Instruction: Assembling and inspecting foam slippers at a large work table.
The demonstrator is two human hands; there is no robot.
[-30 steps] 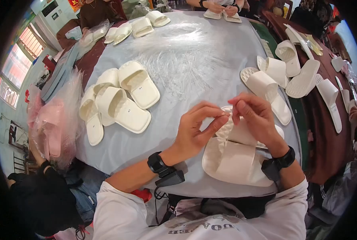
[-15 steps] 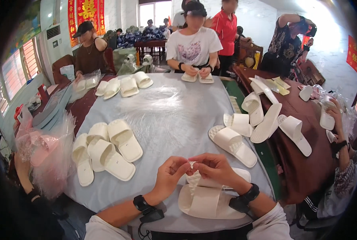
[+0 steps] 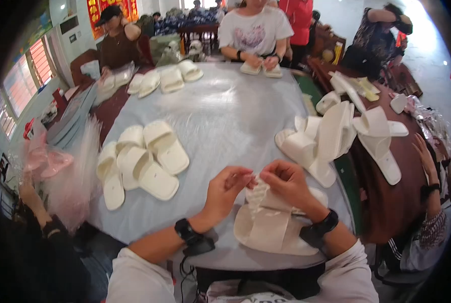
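My left hand (image 3: 226, 191) and my right hand (image 3: 289, 186) are raised near the front edge of the table, fingertips pinched close together. A tiny gap shows between the two pinches, and whatever is in them is too small to make out. Just beneath lies a cream slipper (image 3: 268, 230) with a wide strap. Behind it is a second slipper (image 3: 258, 194) with a ridged footbed, partly hidden by my right hand. A dark band with a small device sits on each of my wrists.
Several slippers (image 3: 155, 171) stand at left on the grey-covered table (image 3: 210, 131). More slippers (image 3: 316, 144) pile up at right, overlapping the dark red table (image 3: 382, 212). Plastic bags (image 3: 74, 177) hang at the left edge. People sit or stand around, one hand (image 3: 425, 154) at far right.
My hands have drawn slightly apart; the whitish bit visible between them before no longer shows clearly. At right, slippers have shifted onto the pile, and the co-worker's hand no longer holds one.
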